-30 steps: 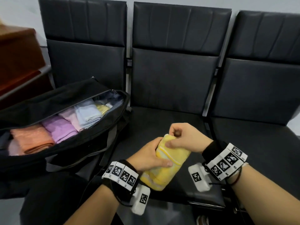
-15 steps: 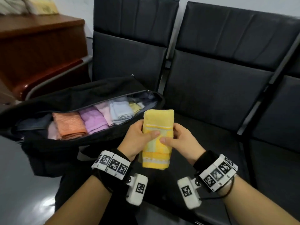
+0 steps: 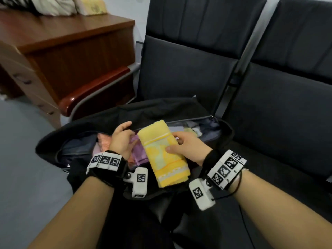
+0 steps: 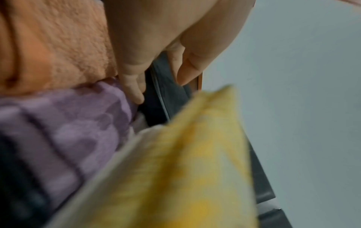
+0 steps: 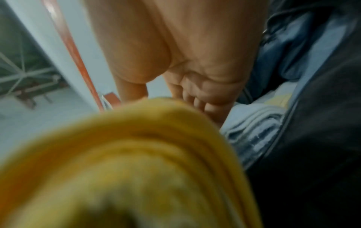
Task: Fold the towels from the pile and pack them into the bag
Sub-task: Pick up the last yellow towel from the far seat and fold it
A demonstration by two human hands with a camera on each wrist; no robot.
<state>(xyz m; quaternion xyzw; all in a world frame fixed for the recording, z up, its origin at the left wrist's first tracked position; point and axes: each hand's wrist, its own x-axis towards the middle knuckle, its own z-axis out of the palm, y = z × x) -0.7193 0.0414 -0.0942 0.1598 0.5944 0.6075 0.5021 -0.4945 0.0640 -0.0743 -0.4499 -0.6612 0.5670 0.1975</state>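
Note:
The black bag [image 3: 161, 108] lies open on the left seat, with folded towels standing in a row inside. My right hand [image 3: 186, 148] grips a folded yellow towel [image 3: 161, 151] just above the bag's opening, thumb on top. My left hand [image 3: 122, 139] is inside the bag, its straight fingers [image 4: 134, 89] pressing against the purple towel [image 3: 139, 155] and the orange towel [image 3: 104, 141]. The left wrist view shows the orange towel [image 4: 54, 54], the purple towel [image 4: 68, 131] and the yellow towel [image 4: 175, 169] close by. A light blue towel [image 5: 254, 123] lies beside the yellow towel [image 5: 136, 162] in the right wrist view.
A brown wooden desk [image 3: 62, 42] stands at the left with bundled cloth [image 3: 53, 6] on top. A red-brown armrest [image 3: 93, 94] borders the bag's seat. Black padded seats [image 3: 287, 123] run to the right. Grey floor [image 3: 21, 159] lies to the left.
The yellow towel has been carried left from over the middle seat to above the bag. My left hand let go of it and went into the bag against the packed towels.

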